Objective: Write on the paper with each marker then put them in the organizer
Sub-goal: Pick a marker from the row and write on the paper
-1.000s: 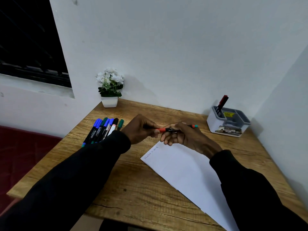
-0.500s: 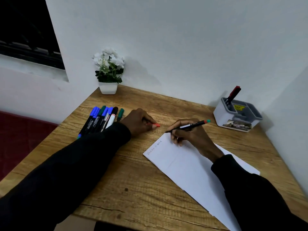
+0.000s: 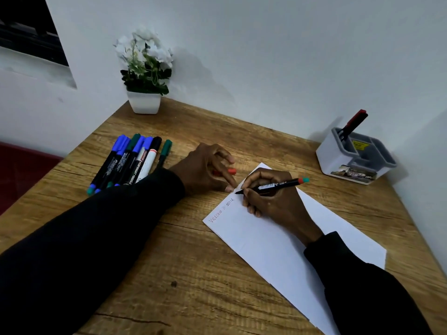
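My right hand point(image 3: 273, 201) grips an uncapped black marker point(image 3: 275, 186) with a red and teal end, its tip touching the top edge of the white paper point(image 3: 278, 250). Faint red writing point(image 3: 221, 210) runs along the paper's left edge. My left hand point(image 3: 205, 169) rests on the table just left of the paper and holds the red cap point(image 3: 228, 171), with one fingertip at the paper's corner. Several capped markers point(image 3: 131, 160), blue, green and black, lie in a row at the left. A grey organizer point(image 3: 353, 158) at the back right holds one red marker point(image 3: 353, 124).
A white pot of white flowers point(image 3: 145, 73) stands at the back of the wooden table point(image 3: 169, 274), against the wall. Walls close off the back and the right side. A dark red surface point(image 3: 21, 170) lies beyond the table's left edge.
The hands pulled apart and the cap came off the marker. My left hand went down to the table with the cap; my right hand brought the marker tip down onto the paper.
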